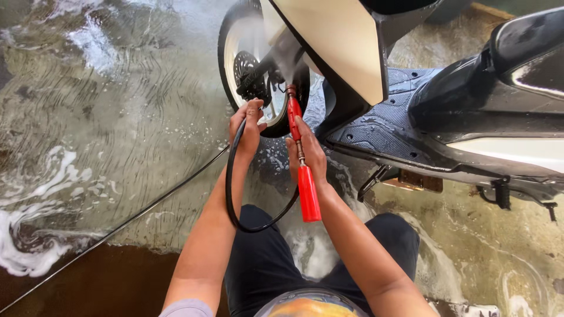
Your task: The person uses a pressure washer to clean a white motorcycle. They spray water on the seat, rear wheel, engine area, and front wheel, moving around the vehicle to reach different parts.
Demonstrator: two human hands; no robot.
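Note:
My right hand (pixel 308 154) grips a red pressure-washer spray gun (pixel 307 191) by its middle, nozzle pointed up at the front wheel (pixel 235 53) of a cream and black scooter (pixel 352 53). Water sprays from the nozzle tip (pixel 290 89) onto the wheel hub and brake disc (pixel 247 70). My left hand (pixel 248 126) holds the black hose (pixel 232 188) just left of the gun, close to the tyre. The hose loops down over my lap and joins the gun's lower end.
The hose runs off left across a wet, soapy concrete floor (pixel 106 117) with foam patches. The scooter's black footboard (pixel 382 126), seat (pixel 517 53) and side stand (pixel 373 182) are at the right. My knees in dark trousers (pixel 264 264) are below.

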